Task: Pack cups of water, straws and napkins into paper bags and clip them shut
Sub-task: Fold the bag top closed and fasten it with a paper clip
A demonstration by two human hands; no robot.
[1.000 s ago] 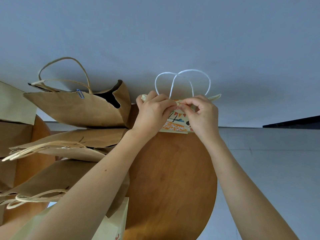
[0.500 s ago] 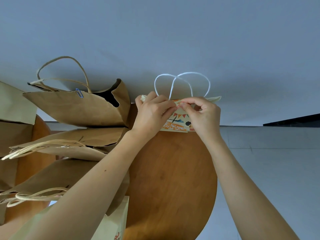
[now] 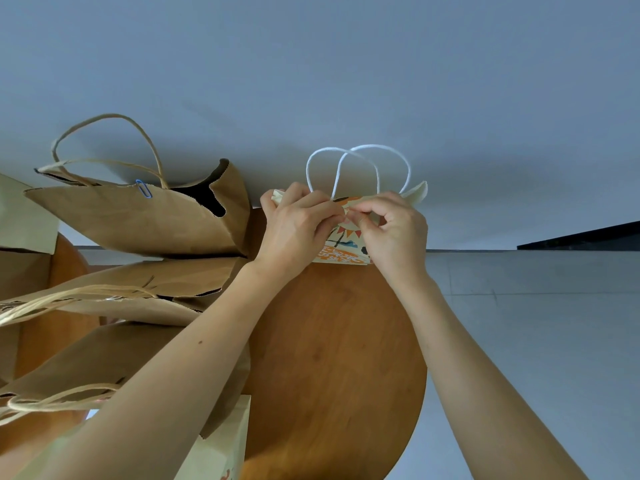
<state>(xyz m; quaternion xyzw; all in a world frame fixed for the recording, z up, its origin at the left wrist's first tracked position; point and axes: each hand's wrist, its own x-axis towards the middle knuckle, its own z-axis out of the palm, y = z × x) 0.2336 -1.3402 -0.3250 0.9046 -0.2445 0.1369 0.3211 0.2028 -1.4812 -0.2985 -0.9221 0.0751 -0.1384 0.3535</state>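
Hardly a shift: both hands stay at the mouth of the printed bag (image 3: 341, 252), right fingers curled a touch tighter

Left hand (image 3: 298, 226) grips the top edge shut and right hand (image 3: 394, 233) pinches beside it, any clip hidden; the bag stands at the worktop's (image 3: 332, 341) far edge, so clipping looks mid-step, while the brown bag (image 3: 138, 220) already wears a blue clip (image 3: 143, 188) and the others' state is unclear
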